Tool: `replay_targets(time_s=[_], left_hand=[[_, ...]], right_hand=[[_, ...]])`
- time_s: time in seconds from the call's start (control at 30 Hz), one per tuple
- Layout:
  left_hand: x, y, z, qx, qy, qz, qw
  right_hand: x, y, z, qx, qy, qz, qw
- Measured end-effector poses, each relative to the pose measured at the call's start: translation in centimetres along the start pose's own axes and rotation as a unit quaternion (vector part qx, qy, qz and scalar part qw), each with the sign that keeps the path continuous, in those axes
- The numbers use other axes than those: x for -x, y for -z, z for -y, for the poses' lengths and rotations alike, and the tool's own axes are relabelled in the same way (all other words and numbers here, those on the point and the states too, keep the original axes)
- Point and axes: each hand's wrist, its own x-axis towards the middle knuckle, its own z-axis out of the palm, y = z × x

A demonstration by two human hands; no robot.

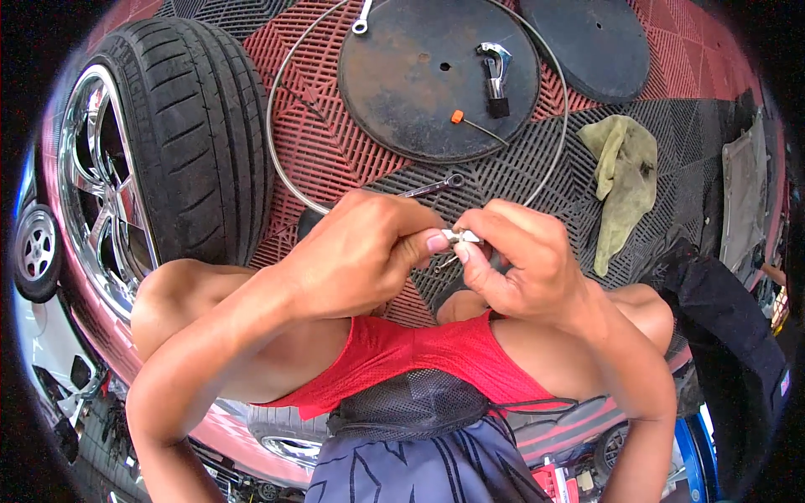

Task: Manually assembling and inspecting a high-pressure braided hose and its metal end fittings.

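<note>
In front of me my left hand and my right hand meet, thumbs and fingertips pinched together. Between them is a small silvery metal fitting, gripped from both sides and partly covered by the fingers. A thin grey hose makes a wide loop beyond my hands, and each side of it runs down behind one hand. Whether its ends join the fitting is hidden. Just past my fingertips a wrench lies on the floor. Below the fitting a thin metal piece shows between my hands, its kind unclear.
A round black board carries a tube cutter, an orange-tipped thin rod and another wrench. At left stands a large tire on a chrome rim. A yellowish cloth lies right, near a second black disc.
</note>
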Motion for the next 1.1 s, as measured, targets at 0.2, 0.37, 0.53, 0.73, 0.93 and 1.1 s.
replay_targets(time_s=[0.2,0.37,0.53,0.73,0.93,1.1], left_hand=[[0.2,-0.7,0.2,-0.052,-0.078,-0.054,0.994],[0.6,-0.7,0.0,-0.130,-0.100,-0.062,0.985],[0.7,-0.5,-0.2,-0.171,-0.061,-0.011,0.983],[0.1,1.5,-1.2,-0.027,0.045,0.067,0.996],[0.4,1.0,-0.6,-0.035,-0.072,0.057,0.995],[0.8,0.5,-0.2,-0.078,-0.143,0.026,0.986]], right_hand=[[0.2,-0.2,0.7,-0.038,-0.068,0.010,0.997],[0.1,0.1,0.4,-0.287,-0.345,0.075,0.891],[-0.4,0.1,0.1,-0.457,-0.510,0.105,0.721],[-0.1,-0.3,0.1,0.013,0.005,0.013,1.000],[0.0,0.1,0.2,0.159,0.139,0.048,0.976],[0.2,-0.3,0.3,0.150,0.158,0.043,0.975]])
